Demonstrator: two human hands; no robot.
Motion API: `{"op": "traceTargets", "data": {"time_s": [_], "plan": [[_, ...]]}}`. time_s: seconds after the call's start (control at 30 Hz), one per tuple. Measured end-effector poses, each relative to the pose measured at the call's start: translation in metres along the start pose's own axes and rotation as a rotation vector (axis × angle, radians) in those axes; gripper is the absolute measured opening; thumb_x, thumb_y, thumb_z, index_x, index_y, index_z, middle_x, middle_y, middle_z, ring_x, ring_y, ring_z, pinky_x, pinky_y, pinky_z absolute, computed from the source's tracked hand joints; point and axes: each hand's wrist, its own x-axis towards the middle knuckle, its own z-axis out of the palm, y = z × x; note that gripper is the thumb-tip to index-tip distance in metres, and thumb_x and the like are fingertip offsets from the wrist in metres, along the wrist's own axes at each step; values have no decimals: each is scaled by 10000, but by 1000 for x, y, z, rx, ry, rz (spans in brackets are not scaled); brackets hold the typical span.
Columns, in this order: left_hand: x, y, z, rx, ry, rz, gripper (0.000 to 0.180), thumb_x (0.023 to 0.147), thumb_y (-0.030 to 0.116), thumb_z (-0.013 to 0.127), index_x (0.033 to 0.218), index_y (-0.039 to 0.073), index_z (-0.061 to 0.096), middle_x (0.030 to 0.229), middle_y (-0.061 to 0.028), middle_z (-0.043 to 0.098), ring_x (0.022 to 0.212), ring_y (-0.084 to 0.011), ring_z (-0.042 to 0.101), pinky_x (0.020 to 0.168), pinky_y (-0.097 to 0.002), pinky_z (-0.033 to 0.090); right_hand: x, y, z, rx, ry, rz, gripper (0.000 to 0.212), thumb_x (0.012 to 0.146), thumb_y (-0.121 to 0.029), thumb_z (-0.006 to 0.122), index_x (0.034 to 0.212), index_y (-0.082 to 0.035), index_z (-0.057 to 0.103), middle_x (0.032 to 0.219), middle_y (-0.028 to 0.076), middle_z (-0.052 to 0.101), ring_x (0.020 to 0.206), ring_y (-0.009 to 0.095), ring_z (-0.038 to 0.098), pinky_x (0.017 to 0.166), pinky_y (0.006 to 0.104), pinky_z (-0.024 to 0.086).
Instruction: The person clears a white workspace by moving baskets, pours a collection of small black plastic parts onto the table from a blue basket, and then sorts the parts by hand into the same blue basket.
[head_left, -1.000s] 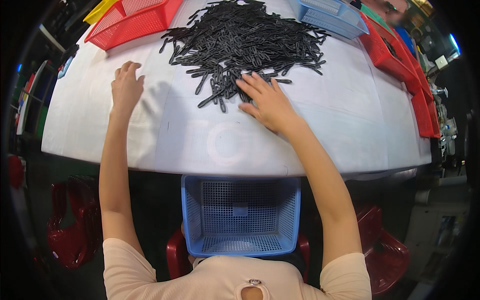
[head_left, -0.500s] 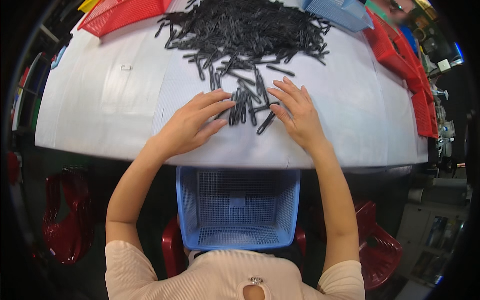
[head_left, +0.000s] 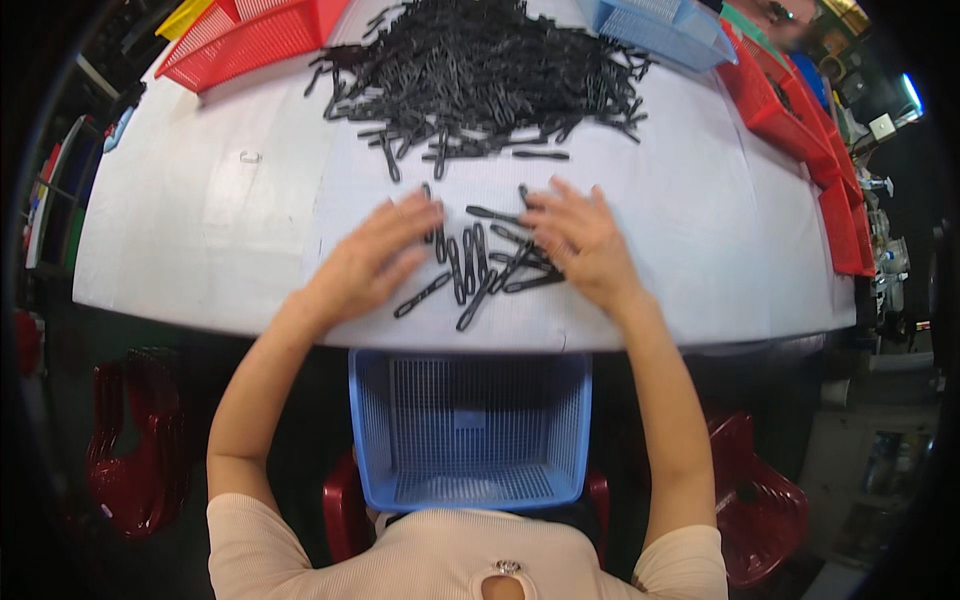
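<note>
A loose cluster of small black loop-ended pieces (head_left: 470, 262) lies on the near middle of the white table (head_left: 200, 230), between the person's hands, apart from the big black pile (head_left: 480, 75) at the far side. The left hand (head_left: 375, 250) is at the cluster's left edge, fingers spread and unclenched; the right hand (head_left: 580, 240) is spread likewise over its right edge, covering some pieces. Blur hides whether fingertips touch them; neither hand visibly grips any. Nearer, below the table edge, the blue basket (head_left: 372, 430) sits against the person. If the cluster were swept too wide or too fast, outer pieces could miss the basket's rim and drop to the floor; crossed pieces could also snag. By count: roughly a dozen or more loose pieces, some hidden, and a pile too dense to count; two hands; one blue basket; one red basket (head_left: 240, 55) far left; one pale blue basket (head_left: 665, 35) far right, with at least two red bins (head_left: 780, 115) beyond it on the right; and one dark red chair (head_left: 140, 460) on the left.
</note>
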Motion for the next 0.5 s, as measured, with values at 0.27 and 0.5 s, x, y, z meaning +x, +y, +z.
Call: {"op": "traceTargets", "data": {"time_s": [0.27, 0.5], "plan": [[-1, -3, 3, 267, 0, -106, 541, 895, 201, 478, 1417, 135, 353, 1506, -93, 250, 1423, -277, 107, 1142, -481, 86, -12, -3, 0, 1, -57, 13, 426, 910, -424, 503, 1285, -225, 533, 1389, 23, 457, 1349, 242, 322, 1113, 533, 138], [9, -2, 16, 380, 5, -96, 555, 914, 294, 468, 1439, 193, 320, 1514, -66, 238, 1425, -251, 107, 1140, -507, 48, -10, -17, 15, 9, 35, 52, 460, 911, -457, 471, 1312, -234, 505, 1404, 15, 439, 1356, 227, 310, 1125, 507, 132]]}}
